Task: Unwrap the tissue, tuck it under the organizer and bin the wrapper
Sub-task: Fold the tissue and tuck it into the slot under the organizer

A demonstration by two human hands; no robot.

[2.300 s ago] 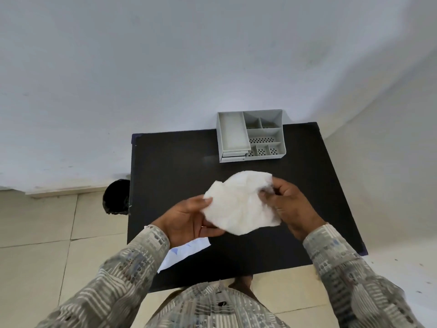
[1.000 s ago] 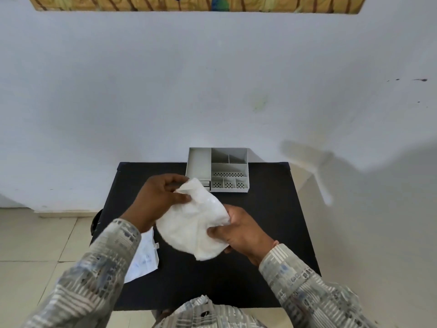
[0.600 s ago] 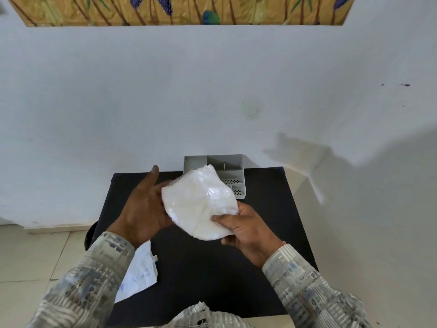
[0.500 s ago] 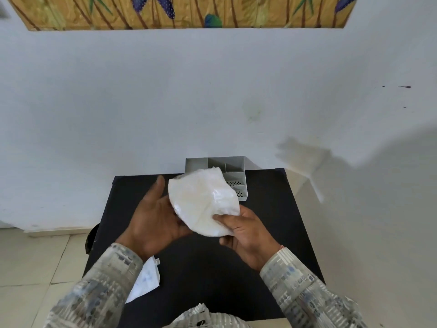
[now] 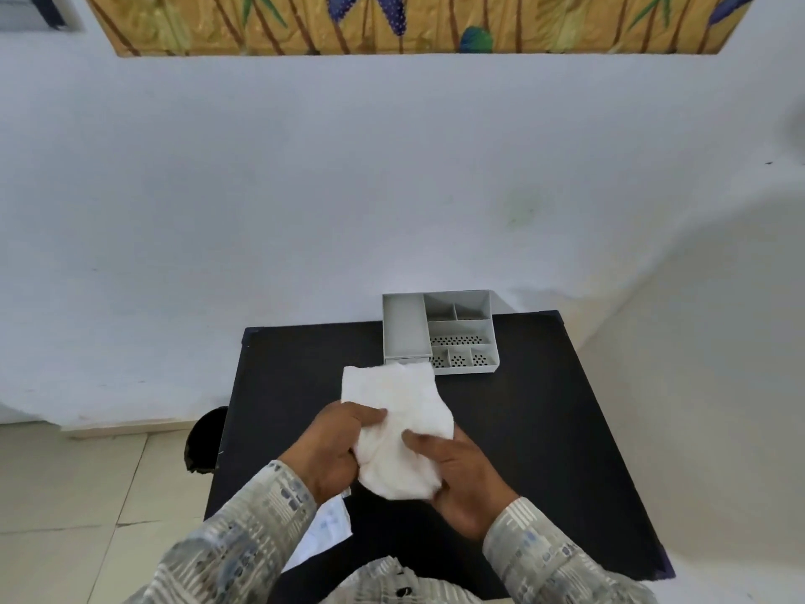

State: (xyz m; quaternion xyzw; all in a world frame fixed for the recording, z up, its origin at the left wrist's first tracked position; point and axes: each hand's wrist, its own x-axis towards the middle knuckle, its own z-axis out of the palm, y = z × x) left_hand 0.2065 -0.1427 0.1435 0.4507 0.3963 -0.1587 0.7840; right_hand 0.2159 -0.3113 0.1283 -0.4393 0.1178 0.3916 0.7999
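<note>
White tissue [image 5: 394, 422] gripped by both hands above the black table [image 5: 544, 429].

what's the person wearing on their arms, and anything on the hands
Both arms are in long sleeves of one patterned fabric: beige-grey, with pale stripes and small blue-grey blocks. The left sleeve and the right sleeve both end at the wrist in striped cuffs. The left hand and the right hand are bare: no gloves, and no rings or watch that I can see.

One tissue [image 5: 394, 425], one organizer [image 5: 440, 333], one wrapper [image 5: 324, 531].
</note>
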